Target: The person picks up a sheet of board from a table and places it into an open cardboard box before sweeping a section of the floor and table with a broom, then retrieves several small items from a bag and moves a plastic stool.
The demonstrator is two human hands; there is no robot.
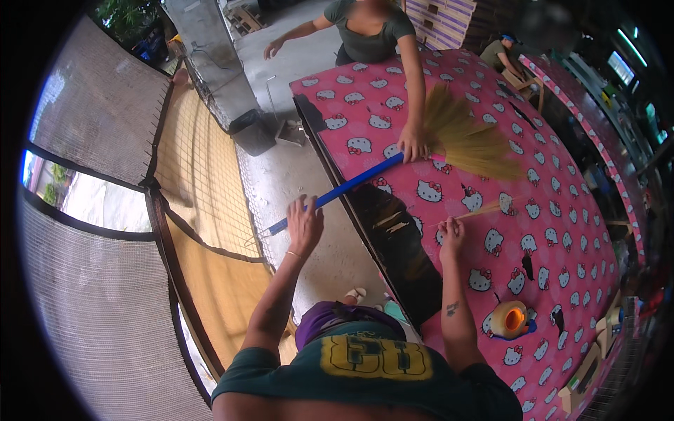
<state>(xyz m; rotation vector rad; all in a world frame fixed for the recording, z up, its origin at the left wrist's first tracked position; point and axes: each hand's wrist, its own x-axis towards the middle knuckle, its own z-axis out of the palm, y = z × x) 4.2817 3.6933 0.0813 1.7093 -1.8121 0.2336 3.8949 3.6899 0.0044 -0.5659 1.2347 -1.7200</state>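
A broom with a blue handle [359, 180] and a fanned yellow straw head [469, 137] lies across the edge of the pink-covered table [460, 256]. Close to the free end of the handle, my left hand [306, 226] is closed around it. A co-worker's hand [413, 142] rests on the same broom where handle meets straw. Over the table, my right hand [453, 235] pinches a thin bunch of straw [495, 206], its loose tips pointing right. My fingers partly hide where the bunch is held.
A tape roll [510, 320] sits on the table at right. Dark torn patches [400, 238] mark its cover near me. The co-worker [368, 31] stands across the table; another person [502, 56] is farther back. A black bin [251, 133] and mesh fence [203, 147] are at left.
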